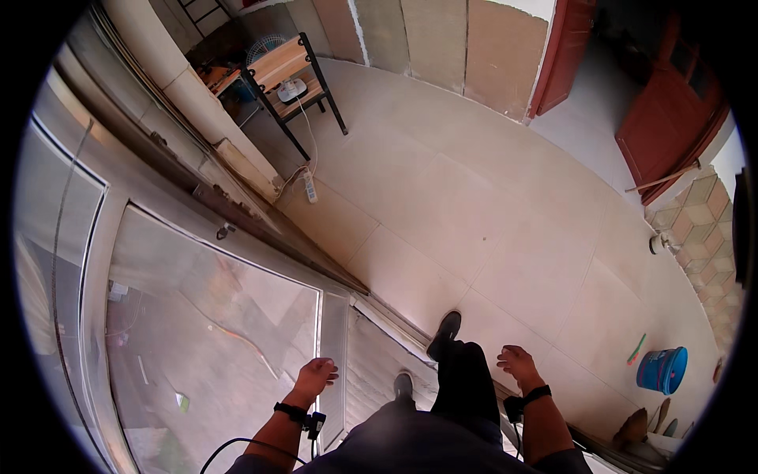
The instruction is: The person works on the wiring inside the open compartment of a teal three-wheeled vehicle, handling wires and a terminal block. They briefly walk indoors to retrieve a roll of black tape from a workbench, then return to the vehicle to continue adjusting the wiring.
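Observation:
My left hand (317, 376) hangs in the air in front of the glass door panel (205, 316), its fingers loosely bent and slightly apart, with nothing visible in it. On the other side of my body, my right hand (517, 365) hovers over the tiled floor (489, 261), also empty, fingers half curled with gaps between them. Each wrist carries a black strap with a small device and a cable. One dark shoe (447, 332) is on the tiles past the door track; the other shoe (403, 385) is behind it.
A wooden chair with black legs (276, 67) holds a white device, its cord running to a power strip (310, 187) on the floor. A blue bucket (662, 370) stands at the right beside a green-handled tool (636, 349). Red double doors (663, 126) stand open far right.

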Demonstrator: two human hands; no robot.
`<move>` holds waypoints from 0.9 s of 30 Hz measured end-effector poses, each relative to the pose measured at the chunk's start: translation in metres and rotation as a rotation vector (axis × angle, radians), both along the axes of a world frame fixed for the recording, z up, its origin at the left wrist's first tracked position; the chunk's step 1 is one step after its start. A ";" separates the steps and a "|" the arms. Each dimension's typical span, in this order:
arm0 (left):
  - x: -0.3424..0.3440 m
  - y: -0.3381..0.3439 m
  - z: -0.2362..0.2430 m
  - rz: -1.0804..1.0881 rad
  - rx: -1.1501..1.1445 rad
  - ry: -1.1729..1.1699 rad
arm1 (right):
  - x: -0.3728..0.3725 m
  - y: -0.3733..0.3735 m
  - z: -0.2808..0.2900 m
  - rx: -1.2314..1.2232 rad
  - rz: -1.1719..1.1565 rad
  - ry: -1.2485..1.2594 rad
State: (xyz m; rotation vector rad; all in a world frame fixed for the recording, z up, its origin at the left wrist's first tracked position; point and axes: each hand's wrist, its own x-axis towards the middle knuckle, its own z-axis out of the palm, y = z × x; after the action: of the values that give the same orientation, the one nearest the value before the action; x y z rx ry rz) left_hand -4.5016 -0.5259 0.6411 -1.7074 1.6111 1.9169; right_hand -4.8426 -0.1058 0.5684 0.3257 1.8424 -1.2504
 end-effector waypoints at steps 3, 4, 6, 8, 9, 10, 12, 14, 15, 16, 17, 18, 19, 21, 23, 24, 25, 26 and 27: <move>-0.051 -0.015 0.009 -0.105 -0.028 -0.023 | -0.036 0.006 0.001 0.031 -0.077 -0.052; -0.068 -0.019 0.014 -0.134 -0.038 -0.031 | -0.055 0.005 0.001 0.035 -0.107 -0.101; -0.102 -0.022 0.040 -0.205 -0.067 -0.054 | -0.086 0.012 0.010 0.066 -0.130 -0.127; -0.127 -0.026 0.067 -0.225 -0.059 -0.090 | -0.116 0.007 0.024 0.079 -0.131 -0.156; -0.141 -0.028 0.079 -0.234 -0.051 -0.099 | -0.135 0.003 0.036 0.065 -0.113 -0.141; -0.156 -0.031 0.093 -0.259 -0.076 -0.128 | -0.151 0.000 0.047 0.050 -0.094 -0.129; -0.197 -0.041 0.112 -0.320 -0.118 -0.139 | -0.186 -0.002 0.081 0.017 -0.100 -0.050; -0.231 -0.050 0.125 -0.327 -0.136 -0.128 | -0.213 -0.002 0.102 -0.016 -0.125 -0.013; -0.245 -0.052 0.137 -0.329 -0.161 -0.141 | -0.222 -0.003 0.101 -0.050 -0.133 -0.015; -0.257 -0.058 0.137 -0.368 -0.182 -0.148 | -0.230 0.000 0.100 -0.051 -0.150 -0.027; -0.268 -0.064 0.134 -0.408 -0.203 -0.153 | -0.236 0.007 0.097 -0.051 -0.168 -0.036; -0.277 -0.069 0.130 -0.440 -0.225 -0.148 | -0.242 0.012 0.094 -0.053 -0.179 -0.035; -0.288 -0.073 0.132 -0.473 -0.251 -0.147 | -0.243 0.018 0.093 -0.050 -0.208 -0.039; -0.308 -0.082 0.136 -0.539 -0.305 -0.143 | -0.242 0.031 0.087 -0.046 -0.266 -0.045; -0.322 -0.090 0.137 -0.563 -0.374 -0.147 | -0.240 0.044 0.080 -0.013 -0.284 -0.084; -0.339 -0.089 0.142 -0.535 -0.367 -0.134 | -0.240 0.051 0.081 0.004 -0.298 -0.097; -0.355 -0.089 0.145 -0.511 -0.359 -0.119 | -0.242 0.059 0.082 0.024 -0.316 -0.108; -0.370 -0.093 0.145 -0.560 -0.378 -0.128 | -0.246 0.066 0.079 0.031 -0.337 -0.116; -0.388 -0.095 0.143 -0.620 -0.393 -0.136 | -0.253 0.069 0.083 0.037 -0.348 -0.113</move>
State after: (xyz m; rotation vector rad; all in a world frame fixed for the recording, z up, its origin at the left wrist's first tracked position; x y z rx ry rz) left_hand -4.8895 -0.6214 0.7846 -1.1807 2.2218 1.2278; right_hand -5.0954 -0.0371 0.6510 0.7475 1.7622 -1.3983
